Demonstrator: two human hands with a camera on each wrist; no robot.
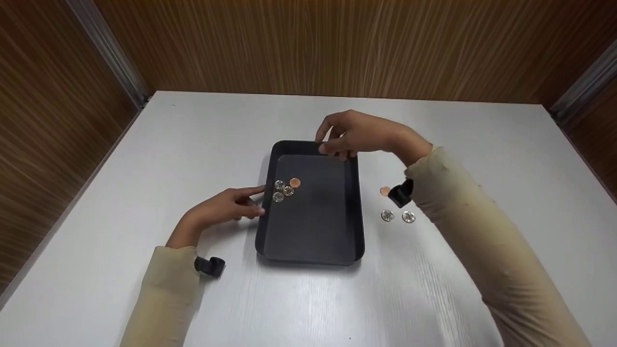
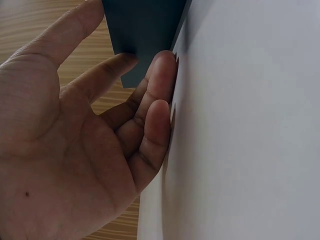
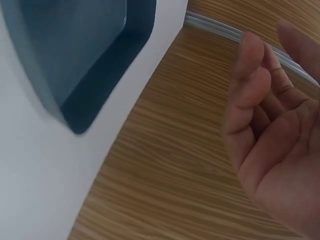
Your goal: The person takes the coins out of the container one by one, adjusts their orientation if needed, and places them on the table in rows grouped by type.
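Hovering over the far end of the black tray (image 1: 313,212), the right hand (image 1: 359,135) has its fingers loosely curled and, as far as the head and right-wrist views show, nothing between them; its palm looks empty. The left hand (image 1: 224,208) lies on the white table (image 1: 193,144) with fingers stretched out and relaxed, fingertips touching the tray's left wall and gripping nothing.

Four coins sit together inside the tray near its left wall: three silver coins (image 1: 282,191) and one copper coin (image 1: 295,182). Three more lie on the table just right of the tray: a copper coin on the table (image 1: 384,191), partly beside the wrist camera (image 1: 401,193), and two silver coins on the table (image 1: 397,216) a little nearer the person.

By the look of it, the step in hand is moving coins from the table into the tray, and the work is a little over halfway. The right hand seems to be between coins. The next move calls for swinging it back to the right, lowering onto one of the flat coins, and pinching its edge off the smooth surface, while the left hand steadies the tray.
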